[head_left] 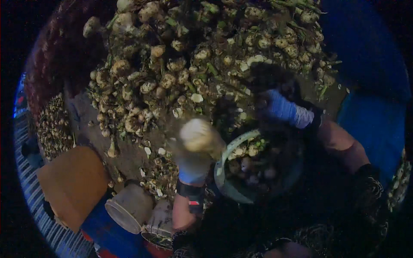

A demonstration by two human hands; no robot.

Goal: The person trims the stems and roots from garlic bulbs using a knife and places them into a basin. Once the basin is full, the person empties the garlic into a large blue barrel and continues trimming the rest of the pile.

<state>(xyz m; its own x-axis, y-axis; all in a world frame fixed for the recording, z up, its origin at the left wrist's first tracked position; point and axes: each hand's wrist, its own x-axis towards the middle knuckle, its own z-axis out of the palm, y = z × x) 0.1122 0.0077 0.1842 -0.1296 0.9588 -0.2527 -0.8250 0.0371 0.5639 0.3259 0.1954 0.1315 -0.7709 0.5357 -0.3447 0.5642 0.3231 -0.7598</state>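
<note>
My left hand (192, 165), in a blue and dark glove smeared by motion, is closed on a large pale bulb (197, 135) just left of the bucket. The bulb looks blurred too. Beyond the bucket, my right hand (280, 105) wears a blue glove with a whitish cuff. Its fingers sink into dark shadow, so what they hold, if anything, is hidden. Between my arms stands a bucket (220, 174) with a pale green rim. Several bulbs (247, 150) and some green bits lie inside it, the right part in shadow.
A wide heap of soil-covered bulbs (167, 79) with stalks spreads across the far side. At lower left are a brown cardboard piece (75, 185) and two greyish buckets (129, 208) (159, 223). Blue sheeting (372, 133) lies right; dark red netting (64, 51) rises far left.
</note>
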